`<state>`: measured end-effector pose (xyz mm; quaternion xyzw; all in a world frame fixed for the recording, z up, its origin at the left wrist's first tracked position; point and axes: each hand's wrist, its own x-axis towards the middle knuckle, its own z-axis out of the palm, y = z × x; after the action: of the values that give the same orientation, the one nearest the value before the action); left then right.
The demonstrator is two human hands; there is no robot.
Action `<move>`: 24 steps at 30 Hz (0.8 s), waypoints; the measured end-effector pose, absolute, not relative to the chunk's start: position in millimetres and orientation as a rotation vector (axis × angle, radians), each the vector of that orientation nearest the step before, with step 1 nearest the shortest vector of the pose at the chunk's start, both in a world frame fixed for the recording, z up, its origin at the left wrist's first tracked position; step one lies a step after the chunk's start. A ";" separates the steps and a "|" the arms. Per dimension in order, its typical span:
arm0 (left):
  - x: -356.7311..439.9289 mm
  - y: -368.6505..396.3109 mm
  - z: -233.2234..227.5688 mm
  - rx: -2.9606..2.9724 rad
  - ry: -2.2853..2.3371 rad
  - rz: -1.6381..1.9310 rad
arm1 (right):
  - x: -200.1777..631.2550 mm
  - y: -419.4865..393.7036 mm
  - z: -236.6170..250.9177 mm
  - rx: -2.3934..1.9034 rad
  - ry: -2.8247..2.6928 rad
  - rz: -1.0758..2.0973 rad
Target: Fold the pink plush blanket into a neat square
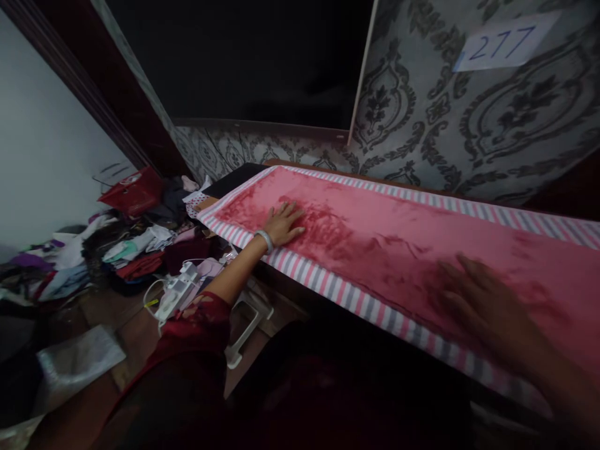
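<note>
A long pink velvety cloth (375, 212) with a pink, grey and white striped border lies spread over a long, low surface. Darker brushed patches mark its pile. My left hand (283, 225), with a bangle at the wrist, rests flat on the cloth toward its left end, fingers spread. Over the right part of the cloth is my right hand (487, 306), slightly blurred, its fingers stretched out and apart. Whether its palm presses on the cloth I cannot tell. Neither hand grips anything.
A wall-mounted television (253, 62) hangs behind the cloth. On the floor at left are clothes piles (135, 250), a red bag (134, 190), a white power strip (178, 290) and a clear plastic package (82, 359). A white frame (248, 325) stands below my left arm.
</note>
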<state>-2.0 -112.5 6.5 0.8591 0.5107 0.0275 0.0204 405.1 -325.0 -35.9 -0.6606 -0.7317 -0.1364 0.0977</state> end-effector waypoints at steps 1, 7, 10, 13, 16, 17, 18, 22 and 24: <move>5.2 -110.5 3.7 2.677 1.565 0.066 | 401.2 -318.2 -36.6 -1.936 -2.205 -0.355; 22.7 -87.2 -1.7 2.620 1.582 -0.057 | 405.4 -260.4 -38.6 -2.071 -2.289 -0.117; 28.7 -88.9 1.6 2.625 1.632 0.016 | 402.7 -249.0 -33.7 -2.162 -2.178 -0.083; 41.9 -98.3 2.5 2.728 1.556 0.119 | 379.5 -241.4 -31.0 -1.986 -2.280 -0.088; 54.9 -102.8 1.9 2.686 1.525 -0.024 | 359.1 -229.5 -32.9 -1.846 -2.456 -0.009; 57.9 -102.0 2.6 2.638 1.549 -0.085 | 356.7 -224.6 -33.3 -1.841 -2.486 0.024; 60.3 -100.4 4.0 2.598 1.566 -0.131 | 356.3 -219.5 -32.8 -1.843 -2.506 0.057; 73.9 -89.4 11.2 2.596 1.560 -0.026 | 355.9 -199.1 -23.2 -1.868 -2.468 0.089; 86.7 -83.4 9.9 2.637 1.536 0.055 | 347.7 -188.9 -19.0 -1.853 -2.436 0.013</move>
<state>86.7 -83.4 9.9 0.8632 0.5026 0.0180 0.0447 347.7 -188.9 -19.0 -0.6048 -0.7953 0.0043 0.0405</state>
